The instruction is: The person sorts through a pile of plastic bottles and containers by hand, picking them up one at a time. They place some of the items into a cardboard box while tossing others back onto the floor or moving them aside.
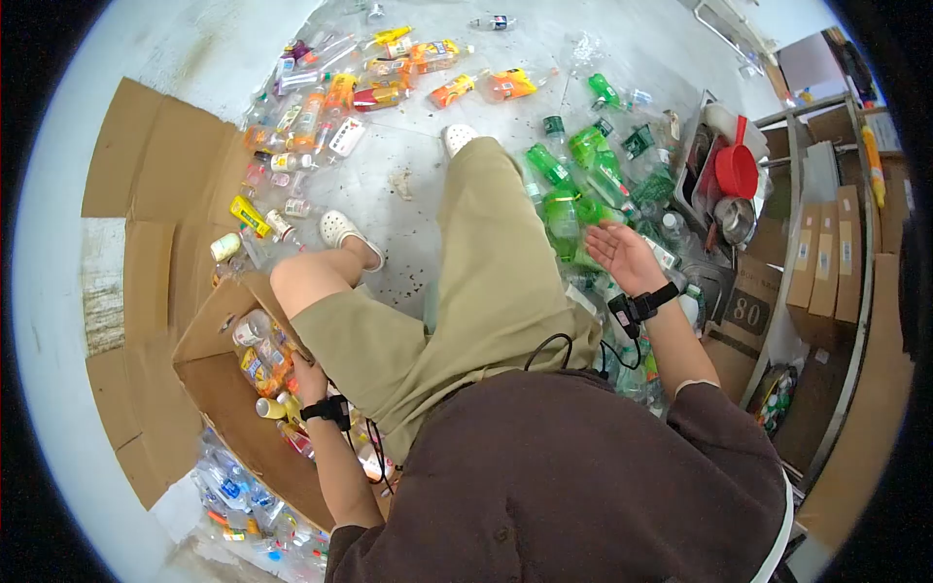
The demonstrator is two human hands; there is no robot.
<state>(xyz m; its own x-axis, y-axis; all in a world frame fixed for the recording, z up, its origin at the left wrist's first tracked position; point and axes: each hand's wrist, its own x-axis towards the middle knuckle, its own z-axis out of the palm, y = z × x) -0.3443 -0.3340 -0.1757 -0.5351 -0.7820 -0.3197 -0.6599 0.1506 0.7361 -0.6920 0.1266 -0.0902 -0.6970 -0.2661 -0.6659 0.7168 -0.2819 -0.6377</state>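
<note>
My left hand (309, 377) is at the inner side of an open cardboard box (199, 364), its fingers curled at the box's edge beside my knee and partly hidden. Inside the box lie plastic bottles, among them an orange-labelled bottle (258, 372) and a yellow-capped one (270, 408). My right hand (622, 255) is held palm up with its fingers apart, holding nothing. Just beyond it is a heap of green plastic bottles (564, 222), and a white-labelled bottle (661, 251) lies close by its wrist.
Orange-labelled bottles (432, 55) and other clear bottles spread over the floor ahead. Flattened cardboard (146, 257) lines the left. More bottles (233, 491) lie behind the box. At right are a red pan (737, 167), a metal pot (735, 220) and a shelf rack (847, 389) with cartons.
</note>
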